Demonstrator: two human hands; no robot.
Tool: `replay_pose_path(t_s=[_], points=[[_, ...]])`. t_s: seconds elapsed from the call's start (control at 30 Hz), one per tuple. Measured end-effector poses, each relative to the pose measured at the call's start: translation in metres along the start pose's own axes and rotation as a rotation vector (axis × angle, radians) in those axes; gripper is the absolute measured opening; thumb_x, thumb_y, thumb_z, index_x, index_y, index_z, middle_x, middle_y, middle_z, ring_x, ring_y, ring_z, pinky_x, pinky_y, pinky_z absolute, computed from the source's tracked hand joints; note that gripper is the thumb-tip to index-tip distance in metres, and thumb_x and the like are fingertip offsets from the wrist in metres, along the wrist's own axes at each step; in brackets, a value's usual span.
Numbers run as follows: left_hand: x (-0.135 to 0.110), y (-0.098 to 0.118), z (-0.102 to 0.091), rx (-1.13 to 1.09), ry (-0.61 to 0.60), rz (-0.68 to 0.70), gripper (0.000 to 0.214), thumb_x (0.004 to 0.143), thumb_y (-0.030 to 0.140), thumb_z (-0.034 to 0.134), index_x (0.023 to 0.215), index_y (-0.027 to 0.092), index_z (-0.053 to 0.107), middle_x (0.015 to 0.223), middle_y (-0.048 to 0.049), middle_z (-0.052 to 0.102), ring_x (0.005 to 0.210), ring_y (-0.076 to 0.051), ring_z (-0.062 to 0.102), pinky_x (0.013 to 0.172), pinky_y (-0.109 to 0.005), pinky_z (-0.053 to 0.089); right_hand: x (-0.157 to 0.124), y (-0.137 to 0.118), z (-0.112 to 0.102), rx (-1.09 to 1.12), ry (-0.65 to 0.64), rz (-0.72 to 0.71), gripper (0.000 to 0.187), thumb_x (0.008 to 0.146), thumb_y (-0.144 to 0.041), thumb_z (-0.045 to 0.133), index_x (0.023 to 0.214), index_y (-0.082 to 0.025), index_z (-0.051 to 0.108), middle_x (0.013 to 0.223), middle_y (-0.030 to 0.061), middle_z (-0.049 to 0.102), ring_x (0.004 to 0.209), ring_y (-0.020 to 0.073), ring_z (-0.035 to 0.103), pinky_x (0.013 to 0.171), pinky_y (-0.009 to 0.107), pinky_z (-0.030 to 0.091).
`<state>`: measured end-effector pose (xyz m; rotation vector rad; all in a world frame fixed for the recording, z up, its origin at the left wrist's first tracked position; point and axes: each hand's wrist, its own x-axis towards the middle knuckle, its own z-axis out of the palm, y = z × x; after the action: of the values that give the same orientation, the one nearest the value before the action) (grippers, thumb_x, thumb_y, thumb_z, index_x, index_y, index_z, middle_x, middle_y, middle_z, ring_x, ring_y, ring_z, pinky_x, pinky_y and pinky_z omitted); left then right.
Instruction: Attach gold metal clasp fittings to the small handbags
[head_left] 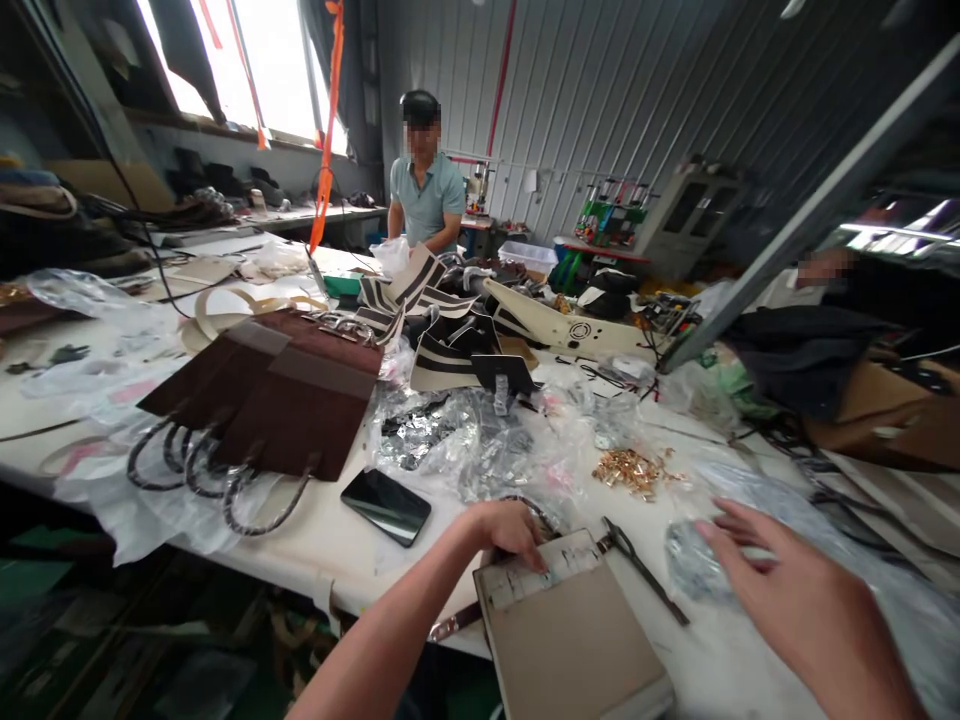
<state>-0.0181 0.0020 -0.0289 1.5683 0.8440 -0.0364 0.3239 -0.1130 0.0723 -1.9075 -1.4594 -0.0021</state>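
Note:
My left hand (pixel 514 530) is closed over the top edge of a beige bag panel (pixel 574 640), with the fingers pressing on a pale strip along it. A dark braided handle shows partly behind that edge, and a brown strap end (pixel 454 625) sticks out at its left. My right hand (pixel 802 590) is raised at the right, its fingers apart and nothing visible in them. Just left of its fingertips lies a clear plastic bag (pixel 694 565) of small pieces I cannot make out. Between the hands lies a dark slender tool (pixel 645 570).
A black phone (pixel 386 507) lies near the table edge, beside dark brown bag panels (pixel 277 400) with braided handles. Small gold metal fittings (pixel 634 472) sit in a pile. Crumpled plastic (pixel 480 440) and striped pieces (pixel 442 360) fill the middle. Another person (pixel 427 195) stands across the table.

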Motion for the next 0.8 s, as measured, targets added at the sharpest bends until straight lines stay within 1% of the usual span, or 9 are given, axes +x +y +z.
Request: replay_pose_path(t_s=[0.07, 0.17, 0.27, 0.37, 0.43, 0.53, 0.6, 0.67, 0.8], points=[[0.0, 0.001, 0.001, 0.03, 0.001, 0.019, 0.044, 0.056, 0.047, 0.101, 0.091, 0.023, 0.089, 0.096, -0.0025, 0.083, 0.097, -0.03, 0.075, 0.088, -0.038, 0.062, 0.015, -0.061, 0.03, 0.059, -0.176, -0.217, 0.045, 0.088, -0.067, 0.069, 0.116, -0.035, 0.084, 0.112, 0.0128, 0.084, 0.086, 0.0372, 0.078, 0.083, 0.055, 0.06], [0.002, 0.002, 0.0, 0.07, -0.017, 0.041, 0.041, 0.061, 0.048, 0.099, 0.091, 0.022, 0.089, 0.096, -0.0023, 0.083, 0.097, -0.03, 0.075, 0.089, -0.038, 0.062, 0.03, -0.145, 0.096, 0.155, -0.424, -0.552, 0.032, 0.106, -0.045, 0.061, 0.121, -0.029, 0.084, 0.129, 0.0097, 0.082, 0.11, 0.0313, 0.078, 0.101, 0.045, 0.06], [0.006, 0.001, -0.001, 0.135, -0.016, 0.042, 0.044, 0.059, 0.05, 0.101, 0.089, 0.021, 0.088, 0.095, -0.0041, 0.083, 0.1, -0.033, 0.076, 0.094, -0.041, 0.063, 0.041, -0.206, 0.171, 0.178, -0.62, -0.774, 0.035, 0.11, -0.022, 0.051, 0.124, -0.021, 0.083, 0.132, 0.0117, 0.079, 0.12, 0.0286, 0.074, 0.11, 0.04, 0.056], [0.011, 0.0, 0.0, 0.171, -0.041, 0.065, 0.046, 0.06, 0.054, 0.101, 0.089, 0.021, 0.087, 0.097, -0.0045, 0.084, 0.101, -0.034, 0.077, 0.098, -0.043, 0.063, 0.052, -0.249, 0.239, 0.151, -0.734, -0.894, 0.041, 0.107, -0.008, 0.048, 0.13, -0.016, 0.082, 0.138, 0.0148, 0.077, 0.127, 0.0284, 0.072, 0.115, 0.038, 0.052], [0.014, -0.001, 0.0, 0.156, -0.063, 0.068, 0.043, 0.06, 0.054, 0.101, 0.083, 0.021, 0.085, 0.097, -0.0047, 0.084, 0.1, -0.034, 0.078, 0.097, -0.042, 0.064, 0.058, -0.271, 0.276, 0.13, -0.817, -0.908, 0.04, 0.106, -0.007, 0.053, 0.132, -0.016, 0.082, 0.137, 0.0144, 0.078, 0.127, 0.0273, 0.073, 0.116, 0.034, 0.051], [0.017, -0.001, 0.0, 0.135, -0.094, 0.06, 0.037, 0.059, 0.047, 0.102, 0.073, 0.021, 0.08, 0.095, -0.006, 0.083, 0.1, -0.036, 0.079, 0.097, -0.044, 0.065, 0.067, -0.288, 0.312, 0.063, -0.924, -0.904, 0.026, 0.095, -0.016, 0.08, 0.12, -0.019, 0.087, 0.128, 0.0126, 0.082, 0.121, 0.0302, 0.076, 0.108, 0.031, 0.054], [0.017, 0.0, -0.001, 0.142, -0.101, 0.062, 0.033, 0.059, 0.04, 0.102, 0.07, 0.021, 0.077, 0.091, -0.0062, 0.082, 0.1, -0.037, 0.079, 0.101, -0.047, 0.064, 0.074, -0.289, 0.324, 0.003, -0.978, -0.907, 0.025, 0.08, -0.021, 0.097, 0.104, -0.021, 0.089, 0.115, 0.0116, 0.084, 0.113, 0.0328, 0.077, 0.1, 0.031, 0.055], [0.016, 0.002, -0.002, 0.143, -0.098, 0.071, 0.03, 0.06, 0.032, 0.102, 0.068, 0.021, 0.075, 0.086, -0.0058, 0.08, 0.1, -0.038, 0.078, 0.106, -0.05, 0.062, 0.084, -0.287, 0.329, -0.048, -1.025, -0.907, 0.024, 0.072, -0.023, 0.102, 0.092, -0.023, 0.089, 0.1, 0.0093, 0.084, 0.106, 0.0322, 0.077, 0.093, 0.03, 0.054], [0.011, 0.004, -0.004, 0.089, -0.121, 0.07, 0.027, 0.062, 0.024, 0.1, 0.066, 0.021, 0.074, 0.081, -0.0043, 0.077, 0.101, -0.037, 0.077, 0.11, -0.05, 0.059, 0.1, -0.285, 0.334, -0.09, -1.106, -0.901, 0.03, 0.064, -0.021, 0.103, 0.09, -0.029, 0.09, 0.089, 0.0035, 0.083, 0.096, 0.0269, 0.076, 0.086, 0.027, 0.052]])
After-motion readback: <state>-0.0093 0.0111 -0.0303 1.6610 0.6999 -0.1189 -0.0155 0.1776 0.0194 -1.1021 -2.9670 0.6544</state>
